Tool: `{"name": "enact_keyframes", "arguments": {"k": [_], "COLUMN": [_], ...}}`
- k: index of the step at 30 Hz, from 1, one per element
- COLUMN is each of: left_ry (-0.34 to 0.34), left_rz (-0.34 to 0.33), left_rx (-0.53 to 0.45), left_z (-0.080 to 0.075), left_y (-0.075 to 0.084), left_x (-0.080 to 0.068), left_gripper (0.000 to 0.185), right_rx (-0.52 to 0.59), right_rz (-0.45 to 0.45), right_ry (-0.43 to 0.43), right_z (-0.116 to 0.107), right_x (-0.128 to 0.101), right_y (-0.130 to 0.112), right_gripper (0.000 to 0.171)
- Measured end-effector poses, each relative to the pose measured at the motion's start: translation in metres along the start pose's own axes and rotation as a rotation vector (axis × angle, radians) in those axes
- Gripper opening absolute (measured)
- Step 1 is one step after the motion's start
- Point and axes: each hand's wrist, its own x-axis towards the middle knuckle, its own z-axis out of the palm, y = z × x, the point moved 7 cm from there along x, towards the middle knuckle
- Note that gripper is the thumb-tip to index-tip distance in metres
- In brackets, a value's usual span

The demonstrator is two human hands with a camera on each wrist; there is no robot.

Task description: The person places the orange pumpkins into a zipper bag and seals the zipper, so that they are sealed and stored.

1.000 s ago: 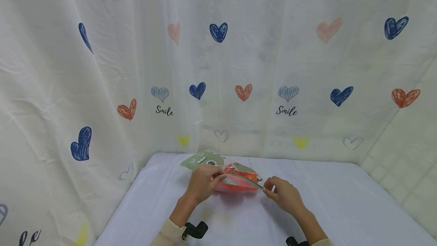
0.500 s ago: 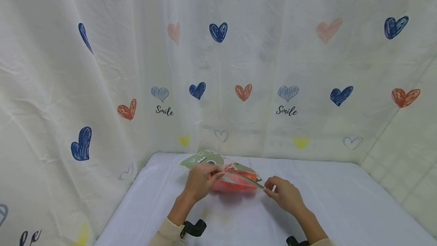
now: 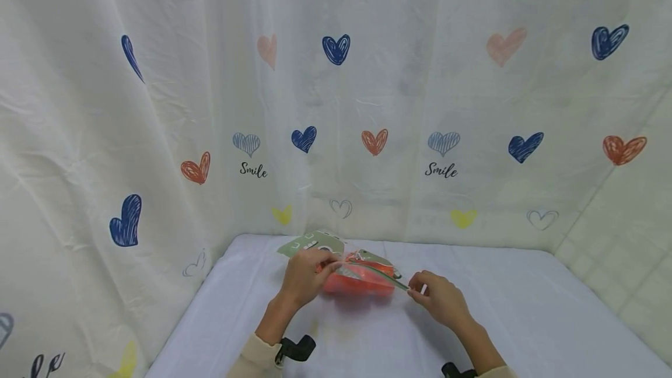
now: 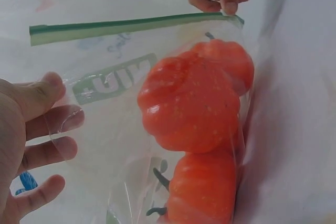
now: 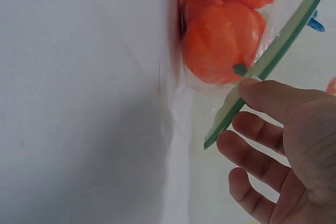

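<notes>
A clear zip bag (image 4: 113, 85) with a green zip strip (image 4: 131, 27) holds several orange toy pumpkins (image 4: 189, 103) with dark green stems. In the head view the bag sits near the table's back edge, between both hands. My left hand (image 3: 307, 276) pinches the clear film at the bag's left side, thumb on the near face and fingers behind it. At the strip's other end, my right hand (image 3: 438, 299) pinches the green zip strip (image 5: 294, 30) between thumb and forefinger, the other fingers loosely bent. Part of the bag's left side is hidden behind my left hand.
Behind the bag lies a flat green piece with white and dark print (image 3: 301, 245). A second green printed piece (image 3: 375, 256) shows just behind the pumpkins. A white cloth covers the table (image 3: 525, 308); a curtain with hearts (image 3: 336, 92) hangs behind it.
My left hand has shifted slightly left and up, and the bag with the pumpkins has moved a little left with it. My right hand has barely moved, still pinching the strip.
</notes>
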Motion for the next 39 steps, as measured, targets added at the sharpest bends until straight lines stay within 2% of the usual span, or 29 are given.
{"name": "enact_keyframes", "arguments": {"k": [14, 26, 39], "left_ry": [0.008, 0.053, 0.046], "left_rz": [-0.021, -0.005, -0.036], "left_rx": [-0.001, -0.007, 0.019], "left_z": [-0.004, -0.013, -0.014], "left_y": [-0.005, -0.008, -0.014], "left_x": [0.001, 0.002, 0.002], "left_gripper": [0.007, 0.009, 0.007], "right_rx": [0.001, -0.004, 0.002], "right_rz": [0.027, 0.03, 0.035], "right_ry": [-0.038, -0.039, -0.043], "right_z": [-0.004, -0.009, -0.008], "right_x": [0.0, 0.0, 0.0], "right_y": [0.001, 0.003, 0.011], "right_gripper": [0.009, 0.008, 0.009]}}
